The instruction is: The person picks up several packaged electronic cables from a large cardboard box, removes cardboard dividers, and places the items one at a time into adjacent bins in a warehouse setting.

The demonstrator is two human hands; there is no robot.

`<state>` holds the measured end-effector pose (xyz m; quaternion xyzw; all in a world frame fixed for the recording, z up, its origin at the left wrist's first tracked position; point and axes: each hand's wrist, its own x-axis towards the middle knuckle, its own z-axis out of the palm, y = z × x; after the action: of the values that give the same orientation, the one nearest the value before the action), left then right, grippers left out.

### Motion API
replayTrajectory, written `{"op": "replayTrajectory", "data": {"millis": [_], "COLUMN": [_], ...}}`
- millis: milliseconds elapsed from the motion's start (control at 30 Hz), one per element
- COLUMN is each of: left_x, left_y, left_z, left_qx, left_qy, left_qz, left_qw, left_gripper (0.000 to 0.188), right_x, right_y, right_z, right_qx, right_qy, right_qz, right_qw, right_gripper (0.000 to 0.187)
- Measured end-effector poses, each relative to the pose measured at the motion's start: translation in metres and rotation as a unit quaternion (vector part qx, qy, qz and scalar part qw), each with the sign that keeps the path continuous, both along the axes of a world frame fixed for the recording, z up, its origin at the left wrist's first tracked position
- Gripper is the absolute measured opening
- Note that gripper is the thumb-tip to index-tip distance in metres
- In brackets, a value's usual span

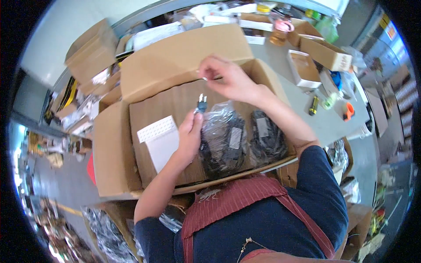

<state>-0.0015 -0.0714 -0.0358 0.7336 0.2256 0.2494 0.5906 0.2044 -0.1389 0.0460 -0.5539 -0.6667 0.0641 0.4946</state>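
Over an open cardboard box point(112, 149), my left hand point(188, 140) grips a dark power plug point(201, 105), its metal prongs pointing up and away from me. Above and beyond the plug is my right hand point(228, 81), thumb and fingers pinched together; a tiny pale bit shows at the fingertips, too small to name. Inside the box, a brown cardboard layer point(162, 101) carries white label sheets point(160, 142) left of my left hand. Right of that hand lies a clear plastic bag of black cables point(226, 144) with a pale label. A second bagged black bundle point(265, 136) sits beneath my right forearm.
On the grey table point(285, 79) to the right are a small open white box point(303, 69), a yellow-black tool point(313, 105) and an orange tape-like roll point(348, 111). A pink-lidded jar point(280, 33) and cardboard boxes stand behind. A tall carton point(92, 52) is at the far left.
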Motion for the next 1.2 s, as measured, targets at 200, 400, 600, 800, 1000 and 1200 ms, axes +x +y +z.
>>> {"op": "replayTrajectory", "data": {"millis": [200,400,600,800,1000,1200], "left_x": [0.0,0.001,-0.001,-0.001,0.0,0.002], "left_y": [0.001,0.009,0.008,0.008,0.007,0.007], "left_z": [0.001,-0.017,-0.01,-0.008,-0.009,-0.01], "left_qx": [-0.078,-0.01,0.018,0.025,0.043,0.046], "left_qy": [-0.033,-0.025,-0.009,0.002,-0.014,0.001], "left_qz": [0.007,0.006,0.018,0.021,0.035,0.05], "left_qw": [0.996,1.0,1.0,0.999,0.998,0.998], "left_gripper": [0.028,0.024,0.023,0.022,0.025,0.024], "right_x": [-0.008,-0.027,-0.034,-0.047,-0.057,-0.059], "right_y": [0.002,-0.001,0.002,0.0,-0.001,0.0], "right_z": [-0.004,0.0,-0.006,-0.007,-0.007,-0.008], "right_qx": [-0.016,-0.078,-0.09,-0.05,-0.006,-0.01], "right_qy": [0.012,0.005,-0.062,-0.094,-0.227,-0.241], "right_qz": [0.04,0.102,0.084,0.052,0.009,0.001], "right_qw": [0.999,0.992,0.991,0.993,0.974,0.971], "right_gripper": [0.024,0.03,0.03,0.031,0.037,0.041]}}
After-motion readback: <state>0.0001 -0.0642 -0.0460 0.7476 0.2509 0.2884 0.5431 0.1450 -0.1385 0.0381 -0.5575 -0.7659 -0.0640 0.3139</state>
